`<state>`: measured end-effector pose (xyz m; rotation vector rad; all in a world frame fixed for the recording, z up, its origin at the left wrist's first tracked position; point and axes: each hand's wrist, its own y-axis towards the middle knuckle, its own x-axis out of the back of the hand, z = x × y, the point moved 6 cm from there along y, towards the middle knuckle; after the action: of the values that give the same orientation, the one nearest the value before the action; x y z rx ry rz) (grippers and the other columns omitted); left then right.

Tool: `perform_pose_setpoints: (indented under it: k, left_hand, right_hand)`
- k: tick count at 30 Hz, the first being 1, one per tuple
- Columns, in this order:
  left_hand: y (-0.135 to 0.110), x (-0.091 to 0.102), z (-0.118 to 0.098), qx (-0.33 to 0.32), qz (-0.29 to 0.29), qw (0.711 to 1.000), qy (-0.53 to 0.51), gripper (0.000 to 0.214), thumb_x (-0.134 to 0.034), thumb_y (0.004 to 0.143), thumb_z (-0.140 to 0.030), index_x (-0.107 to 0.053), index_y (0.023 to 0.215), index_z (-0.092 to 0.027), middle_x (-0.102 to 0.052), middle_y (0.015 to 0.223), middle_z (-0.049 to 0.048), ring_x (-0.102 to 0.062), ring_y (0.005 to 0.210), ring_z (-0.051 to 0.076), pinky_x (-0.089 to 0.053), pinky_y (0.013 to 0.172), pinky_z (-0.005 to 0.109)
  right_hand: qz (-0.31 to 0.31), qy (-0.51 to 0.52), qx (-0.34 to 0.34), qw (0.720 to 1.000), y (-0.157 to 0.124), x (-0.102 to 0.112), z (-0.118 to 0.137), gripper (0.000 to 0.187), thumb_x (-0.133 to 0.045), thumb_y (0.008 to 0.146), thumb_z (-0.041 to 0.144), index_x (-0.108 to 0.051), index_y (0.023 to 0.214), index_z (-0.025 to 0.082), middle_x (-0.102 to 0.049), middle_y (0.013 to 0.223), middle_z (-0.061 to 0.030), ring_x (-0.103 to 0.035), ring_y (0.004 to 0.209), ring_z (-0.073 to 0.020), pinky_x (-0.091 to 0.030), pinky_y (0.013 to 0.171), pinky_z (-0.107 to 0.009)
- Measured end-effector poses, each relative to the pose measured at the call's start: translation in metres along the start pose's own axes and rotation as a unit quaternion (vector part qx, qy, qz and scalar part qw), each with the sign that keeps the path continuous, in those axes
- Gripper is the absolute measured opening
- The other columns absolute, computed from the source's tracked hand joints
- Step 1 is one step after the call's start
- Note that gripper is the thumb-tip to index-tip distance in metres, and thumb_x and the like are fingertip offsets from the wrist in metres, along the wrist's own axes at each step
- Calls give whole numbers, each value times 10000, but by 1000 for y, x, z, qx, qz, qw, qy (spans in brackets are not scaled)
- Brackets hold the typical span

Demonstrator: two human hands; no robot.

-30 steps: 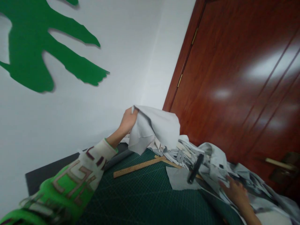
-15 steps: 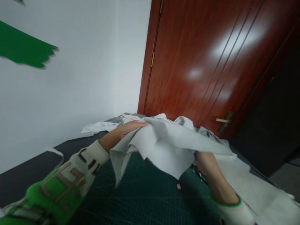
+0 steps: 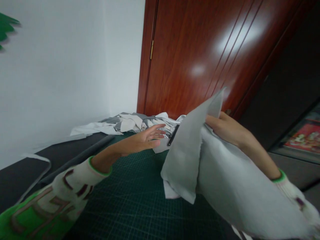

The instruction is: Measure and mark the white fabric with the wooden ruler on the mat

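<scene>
My right hand (image 3: 226,128) grips a large pale grey sheet of fabric (image 3: 212,176) and holds it up above the green cutting mat (image 3: 140,200); the cloth hangs over my right forearm. My left hand (image 3: 145,140) hovers open over the mat with fingers stretched toward a heap of grey and white fabric scraps (image 3: 135,121) at the far end. It holds nothing. A slim black tool (image 3: 173,135) lies by the heap, just beyond the left fingertips.
A white wall stands at left, with a green cut-out (image 3: 6,26) on it. A dark red wooden door (image 3: 200,56) is behind the table. A white strip of cloth (image 3: 92,128) lies on the black table edge.
My left hand has let go of the grey fabric and now reaches out open. My right hand has lifted the fabric up and to the right. The view has swung right.
</scene>
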<state>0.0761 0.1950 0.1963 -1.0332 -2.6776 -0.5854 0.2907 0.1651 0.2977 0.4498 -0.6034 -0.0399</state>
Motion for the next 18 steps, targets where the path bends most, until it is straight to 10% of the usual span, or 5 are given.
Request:
perform_pose_setpoints:
  k: [4,8,13,18]
  left_hand:
    - [4,-31,-39,-92,-84,992,20,976,-771,710,-583,-291,1495,-253,-451,1472,133,-446,1335,339,-426,1056,470]
    - [1,-20,-62,-95,-307,936,146,441,-641,853,-388,-594,1250,-201,-667,1206,75,-580,1170,280,-445,1031,439]
    - [2,-1,-75,-157,-264,934,182,181,-565,844,-202,-707,953,-170,-724,949,34,-647,905,183,-490,868,301]
    - [0,18,-86,-159,-281,936,140,229,-608,867,-364,-666,776,-162,-648,731,-6,-589,679,135,-422,587,218]
  right_hand:
    - [71,-103,30,992,9,-24,39,357,-608,860,389,-648,592,156,-526,486,26,-480,452,-112,-369,467,-250]
    - [133,-112,72,982,10,-33,61,253,-644,825,306,-659,623,155,-547,525,41,-486,472,-88,-340,468,-222]
    - [146,-72,62,985,-1,-3,65,237,-700,749,342,-638,633,146,-600,570,46,-536,514,-74,-378,490,-190]
    - [176,7,-25,984,-16,13,40,248,-790,638,354,-606,639,187,-603,581,64,-584,520,-105,-406,461,-189]
